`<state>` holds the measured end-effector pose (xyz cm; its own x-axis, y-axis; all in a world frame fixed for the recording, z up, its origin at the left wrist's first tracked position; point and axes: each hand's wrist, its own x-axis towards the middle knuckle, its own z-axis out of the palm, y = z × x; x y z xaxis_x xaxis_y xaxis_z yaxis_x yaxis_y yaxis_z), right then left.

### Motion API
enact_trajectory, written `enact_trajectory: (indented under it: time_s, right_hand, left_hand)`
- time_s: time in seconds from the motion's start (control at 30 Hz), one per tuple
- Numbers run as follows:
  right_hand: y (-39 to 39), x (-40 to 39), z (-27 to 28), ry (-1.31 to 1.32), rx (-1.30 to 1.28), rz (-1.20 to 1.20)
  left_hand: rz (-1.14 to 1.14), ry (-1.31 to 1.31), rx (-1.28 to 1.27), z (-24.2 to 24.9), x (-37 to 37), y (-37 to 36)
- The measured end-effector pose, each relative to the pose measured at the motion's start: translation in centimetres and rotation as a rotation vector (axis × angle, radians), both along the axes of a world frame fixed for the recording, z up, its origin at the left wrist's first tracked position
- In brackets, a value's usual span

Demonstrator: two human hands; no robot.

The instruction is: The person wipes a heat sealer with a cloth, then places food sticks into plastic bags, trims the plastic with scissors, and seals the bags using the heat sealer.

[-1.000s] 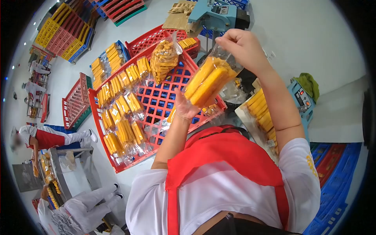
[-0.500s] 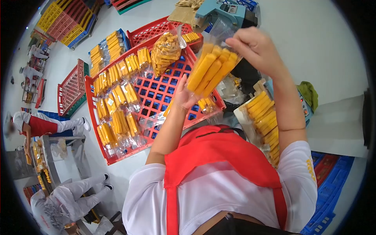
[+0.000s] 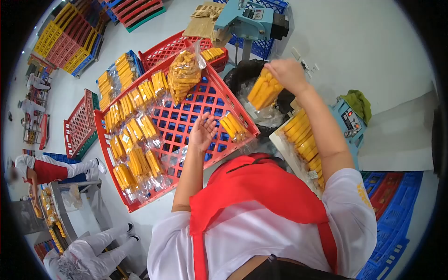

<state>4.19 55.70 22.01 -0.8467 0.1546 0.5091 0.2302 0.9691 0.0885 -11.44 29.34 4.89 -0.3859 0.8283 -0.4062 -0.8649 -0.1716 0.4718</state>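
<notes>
My right hand (image 3: 288, 74) grips the top of a clear bag of yellow sticks (image 3: 265, 89), which hangs tilted over a black bin bag at the right of the red crate. Over the lattice floor of the red crate (image 3: 179, 114), my left hand (image 3: 203, 132) is empty, palm up with its fingers apart. Rows of packed yellow sticks (image 3: 138, 161) lie in the crate's left part. A large full bag (image 3: 185, 74) rests at its far side, and a small pack (image 3: 232, 126) lies near its right corner.
A white tray of yellow sticks (image 3: 303, 140) is at my right, beside a blue machine with a display (image 3: 349, 122). Another blue machine (image 3: 247, 23) stands ahead. Stacked crates (image 3: 70, 39) are at the far left. Two people, one in a red apron (image 3: 49, 168), are at the left.
My right hand has moved the bag away from my left hand, toward the black bin bag. My left hand has let go and drawn back over the crate. The view has shifted slightly.
</notes>
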Motion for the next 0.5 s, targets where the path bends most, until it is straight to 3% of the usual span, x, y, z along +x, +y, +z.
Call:
enact_trajectory:
  time_s: [0.07,0.17,0.23,0.27,0.33,0.43,0.47,0.5]
  right_hand:
    - [-0.4,0.4,0.6,0.078,-0.068,-0.049]
    - [-2.4,1.5,6.3,0.055,-0.049,-0.075]
    - [-4.5,2.6,9.1,-0.032,-0.014,-0.125]
    - [-4.5,2.2,7.8,-0.032,-0.023,-0.131]
    - [-4.3,1.4,3.2,0.227,-0.028,0.169]
    - [-4.4,1.0,0.3,0.034,-0.076,-0.02]
    - [-4.5,0.7,0.2,0.143,-0.058,-0.014]
    - [-5.2,0.7,1.0,0.138,-0.074,-0.015]
  left_hand:
    - [-0.004,0.05,-0.02,0.4,0.3,-0.2]
    - [-0.028,0.159,-0.04,1.9,0.4,0.3]
    - [-0.025,0.379,-0.078,4.3,1.0,0.2]
    - [-0.039,0.408,-0.06,4.6,1.0,0.2]
    - [-0.095,0.54,-0.118,5.2,1.5,1.2]
    - [-0.195,0.949,-0.182,6.6,3.7,3.5]
    - [-0.186,1.171,-0.08,6.0,4.0,4.4]
    - [-0.194,1.165,-0.094,6.6,4.9,4.8]
